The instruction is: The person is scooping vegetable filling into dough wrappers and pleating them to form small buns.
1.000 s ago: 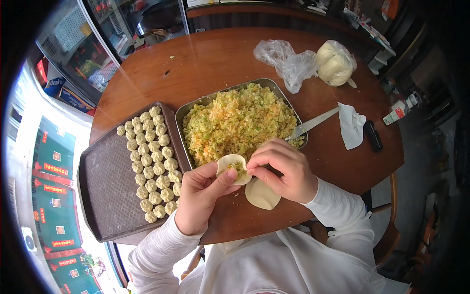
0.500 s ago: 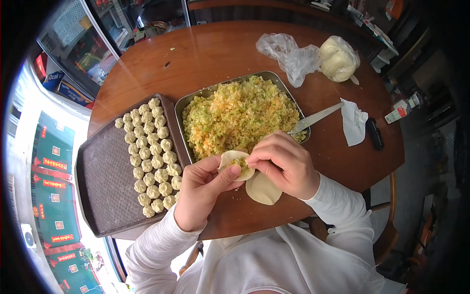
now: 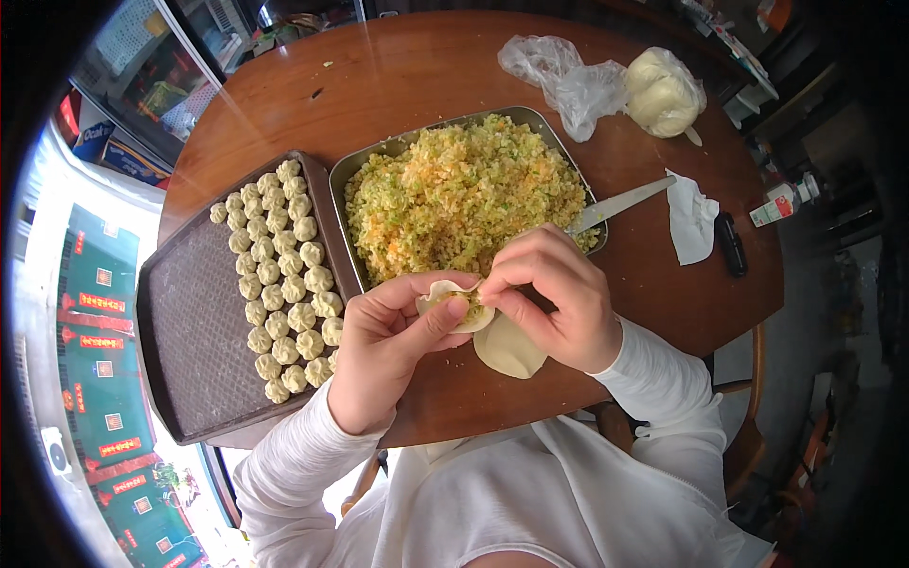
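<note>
Cupped in my left hand point(image 3: 389, 333) is a round dough wrapper point(image 3: 432, 301) with yellow-green filling in its middle. My left thumb presses over the filling. My right hand point(image 3: 557, 301) pinches the wrapper's right edge between thumb and fingertips, where the rim is gathered into a fold. Below my hands a flat dough wrapper point(image 3: 509, 348) lies on the table, partly covered by my fingers. Just beyond stands a metal tray point(image 3: 343, 176) heaped with chopped vegetable filling point(image 3: 464, 194). To the left, pleated dumplings point(image 3: 282, 270) fill the right side of a dark baking tray point(image 3: 194, 327) in rows.
A flat metal spatula point(image 3: 625, 203) rests on the filling tray's right corner. Beside it lie a white tissue point(image 3: 692, 220) and a black object point(image 3: 730, 244). Farther back are a crumpled plastic bag point(image 3: 568, 87) and a bagged dough ball point(image 3: 665, 93). A bottle point(image 3: 784, 201) stands at the right.
My right fingers have gathered the wrapper's right edge, which now stands folded and narrower. The whole view has shifted slightly, so the trays appear higher.
</note>
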The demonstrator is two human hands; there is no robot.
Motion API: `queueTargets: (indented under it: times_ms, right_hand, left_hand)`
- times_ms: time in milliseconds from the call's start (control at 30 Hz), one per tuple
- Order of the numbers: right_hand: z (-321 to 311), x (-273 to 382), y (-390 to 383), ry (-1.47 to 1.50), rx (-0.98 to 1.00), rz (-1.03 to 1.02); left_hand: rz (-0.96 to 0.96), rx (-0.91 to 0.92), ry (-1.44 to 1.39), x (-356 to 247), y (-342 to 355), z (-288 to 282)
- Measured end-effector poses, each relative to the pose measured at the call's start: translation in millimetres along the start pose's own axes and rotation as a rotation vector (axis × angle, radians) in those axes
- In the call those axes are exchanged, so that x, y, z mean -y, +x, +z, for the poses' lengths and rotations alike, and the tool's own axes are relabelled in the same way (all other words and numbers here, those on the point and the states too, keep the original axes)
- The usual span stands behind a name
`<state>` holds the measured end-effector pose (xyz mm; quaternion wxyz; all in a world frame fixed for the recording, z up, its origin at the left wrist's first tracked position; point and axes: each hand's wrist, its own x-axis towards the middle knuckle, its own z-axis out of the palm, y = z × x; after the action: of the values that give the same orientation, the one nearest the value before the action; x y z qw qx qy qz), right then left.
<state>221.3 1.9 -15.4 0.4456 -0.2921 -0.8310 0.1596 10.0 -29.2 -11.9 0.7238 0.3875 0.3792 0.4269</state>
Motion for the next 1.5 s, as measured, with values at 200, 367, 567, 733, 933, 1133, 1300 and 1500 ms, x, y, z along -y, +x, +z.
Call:
queueTargets:
  times_ms: [200,367,567,733,933,1133,1300,1500]
  right_hand:
    - [-1,5,3,0.045,-0.041,0.112]
    - [0,-1,-1,0.098,-0.003,0.119]
    - [5,2,-2,0.098,0.03,0.13]
    - [4,0,-1,0.007,0.048,0.003]
    - [1,-1,0,-0.047,0.016,-0.111]
    - [3,1,-1,0.017,-0.059,-0.025]
    - [1,2,2,0.006,-0.03,0.006]
    - [1,0,0,0.019,0.013,0.019]
  left_hand:
    - [-0.002,0.009,-0.018,1,1,-2]
    - [0.031,-0.021,-0.06,2,1,0]
    - [0.139,-0.046,-0.051,7,1,3]
    - [0.161,-0.022,-0.023,10,1,1]
    - [0.151,-0.013,-0.012,9,0,2]
    - [0.131,0.028,-0.017,8,1,0]
    - [0.132,0.035,-0.028,10,1,-1]
    - [0.136,0.021,-0.034,10,1,1]
